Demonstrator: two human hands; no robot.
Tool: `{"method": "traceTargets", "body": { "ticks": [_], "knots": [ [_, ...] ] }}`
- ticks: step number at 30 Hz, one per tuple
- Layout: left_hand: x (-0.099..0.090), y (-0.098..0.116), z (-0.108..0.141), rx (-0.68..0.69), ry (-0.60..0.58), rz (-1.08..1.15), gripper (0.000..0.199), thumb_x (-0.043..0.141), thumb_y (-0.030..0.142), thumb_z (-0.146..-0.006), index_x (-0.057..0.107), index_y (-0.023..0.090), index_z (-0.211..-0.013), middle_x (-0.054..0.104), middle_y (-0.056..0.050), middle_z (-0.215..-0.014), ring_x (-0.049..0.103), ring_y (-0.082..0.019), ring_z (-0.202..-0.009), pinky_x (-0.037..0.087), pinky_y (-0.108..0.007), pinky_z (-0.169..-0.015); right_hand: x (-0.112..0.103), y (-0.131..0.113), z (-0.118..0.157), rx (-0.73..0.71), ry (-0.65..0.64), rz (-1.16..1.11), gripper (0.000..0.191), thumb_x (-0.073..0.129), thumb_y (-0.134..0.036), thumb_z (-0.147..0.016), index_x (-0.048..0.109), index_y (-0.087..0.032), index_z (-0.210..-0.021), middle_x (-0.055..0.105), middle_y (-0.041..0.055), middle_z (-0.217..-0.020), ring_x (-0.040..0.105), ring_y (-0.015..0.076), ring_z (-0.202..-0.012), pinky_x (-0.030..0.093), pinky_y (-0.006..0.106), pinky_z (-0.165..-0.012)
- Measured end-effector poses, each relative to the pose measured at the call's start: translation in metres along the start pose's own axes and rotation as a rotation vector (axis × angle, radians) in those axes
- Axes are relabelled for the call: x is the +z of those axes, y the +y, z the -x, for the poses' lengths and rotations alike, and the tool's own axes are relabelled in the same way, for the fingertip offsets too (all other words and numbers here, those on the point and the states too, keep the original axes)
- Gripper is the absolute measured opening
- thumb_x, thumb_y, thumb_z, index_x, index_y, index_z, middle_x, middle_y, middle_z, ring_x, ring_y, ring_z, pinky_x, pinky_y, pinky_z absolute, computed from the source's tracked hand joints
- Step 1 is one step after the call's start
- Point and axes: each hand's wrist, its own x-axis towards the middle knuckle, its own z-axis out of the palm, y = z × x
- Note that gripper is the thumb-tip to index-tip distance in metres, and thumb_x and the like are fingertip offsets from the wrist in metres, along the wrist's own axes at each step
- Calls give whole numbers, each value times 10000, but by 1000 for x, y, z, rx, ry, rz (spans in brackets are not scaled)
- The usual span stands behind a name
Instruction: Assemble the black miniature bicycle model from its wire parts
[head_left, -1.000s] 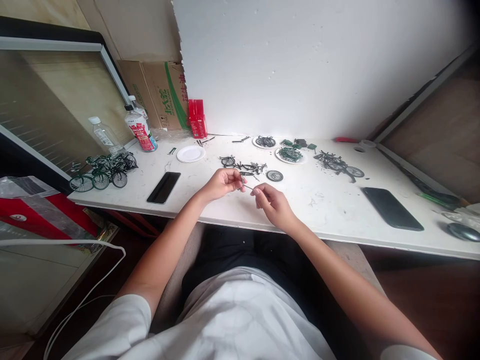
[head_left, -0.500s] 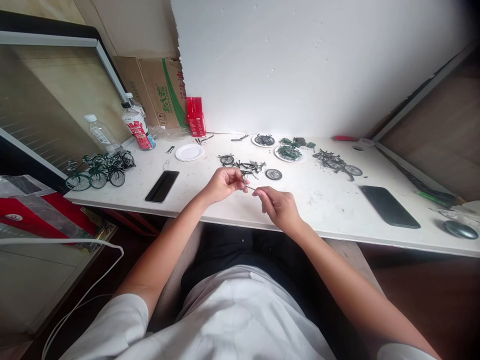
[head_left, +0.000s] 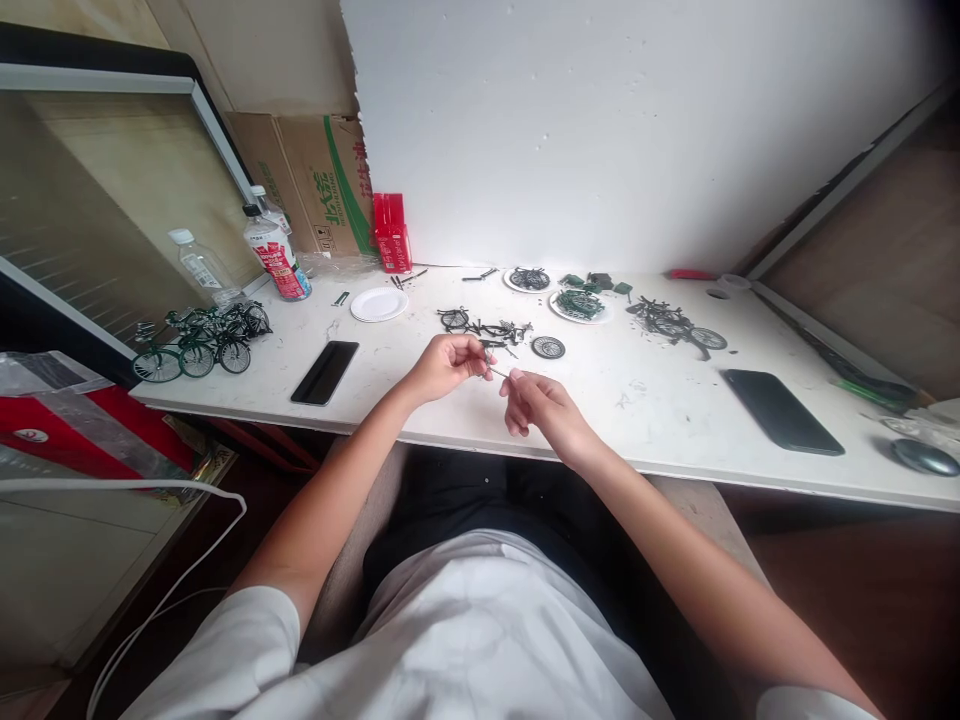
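Over the front of the white table (head_left: 645,410), my left hand (head_left: 448,367) pinches a small model bicycle part (head_left: 490,354), mostly covered by the fingers. My right hand (head_left: 546,408) is closed on a thin rod (head_left: 499,373) whose tip reaches to the part in my left fingers; its kind is too small to tell. Just beyond the hands lie a partly built model bicycle (head_left: 491,329) and a loose spoked wheel (head_left: 548,347).
Finished model bicycles (head_left: 196,345) stand at the left, near bottles (head_left: 277,255) and a phone (head_left: 325,373). Paper plates with wheels (head_left: 528,280) and green parts (head_left: 580,306) sit at the back. Dark parts (head_left: 675,325), a second phone (head_left: 782,411) and a mouse (head_left: 927,457) lie right.
My right hand has turned and its fingers have curled lower around the rod. My left hand has hardly moved.
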Motion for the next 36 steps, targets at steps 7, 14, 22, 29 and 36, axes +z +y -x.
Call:
{"method": "traceTargets", "body": {
  "ticks": [7, 14, 22, 29, 36],
  "knots": [
    [0, -1, 2, -60, 2, 63, 484, 911, 515, -769, 637, 126, -856, 749, -107, -1000, 738, -148, -778, 545, -264, -729, -12, 16, -6, -663, 235, 1049, 365, 395, -410, -1140, 675, -198, -1039, 710, 107, -900, 629, 240, -883, 436, 351, -714],
    [7, -12, 2, -40, 51, 78, 515, 931, 528, -728, 606, 135, -796, 738, -65, -895, 736, -139, -727, 563, -272, -728, -18, 29, -9, -670, 264, 1074, 440, 343, -405, -1154, 669, -194, -947, 706, 72, -808, 615, 184, -714, 392, 311, -640],
    [3, -19, 0, 39, 51, -40, 458, 892, 508, -785, 620, 141, -761, 729, -59, -838, 744, -159, -729, 582, -301, -729, -4, 22, -5, -238, 87, 398, 547, 390, -656, -1087, 625, -212, -871, 594, -5, -639, 641, 166, -625, 454, 296, -663],
    [-6, -13, 2, 58, 18, -153, 362, 848, 456, -852, 682, 138, -802, 727, -63, -809, 764, -185, -777, 583, -304, -741, 4, 18, -8, -35, -5, 24, 562, 501, -733, -1012, 625, -203, -875, 442, -56, -530, 614, 169, -556, 362, 273, -532],
    [-2, -6, 3, -7, -13, 12, 428, 894, 479, -799, 646, 132, -824, 757, -88, -923, 762, -169, -773, 588, -300, -755, -9, 19, -4, -467, 142, 737, 439, 388, -523, -1126, 677, -196, -1075, 738, 84, -886, 669, 199, -771, 461, 319, -702]
  ]
}}
